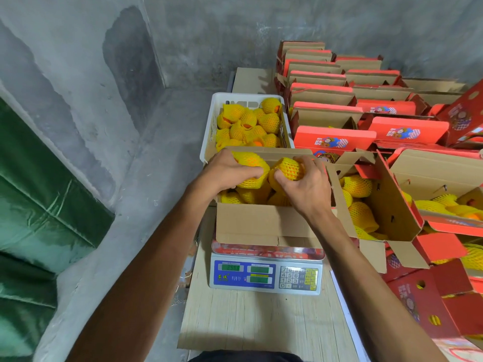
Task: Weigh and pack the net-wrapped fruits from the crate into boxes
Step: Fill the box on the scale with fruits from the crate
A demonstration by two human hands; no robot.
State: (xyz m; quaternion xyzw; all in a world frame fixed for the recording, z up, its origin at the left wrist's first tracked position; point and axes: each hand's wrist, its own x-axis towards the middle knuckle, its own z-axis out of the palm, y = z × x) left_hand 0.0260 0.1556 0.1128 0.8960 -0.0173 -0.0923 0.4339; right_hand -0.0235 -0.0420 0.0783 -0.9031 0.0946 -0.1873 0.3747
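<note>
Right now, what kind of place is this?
Most likely a small fruit packing room. A box of net-wrapped fruits sits on an electronic scale, a white crate of more fruits stands behind it, and rows of red cartons fill the right. The walls are bare concrete.

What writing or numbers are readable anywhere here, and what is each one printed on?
"7 8 9 / 4 5 6 / 1 2 3 / 0": grey keypad of the blue-and-white electronic scale.
Green weight display: digits lit, too blurred to read reliably.
Yellow logo on the scale: too small to read.
Dark lettering on the white plastic crate: partly hidden by fruit.
Red cardboard boxes: cartoon artwork, text unreadable.
</note>
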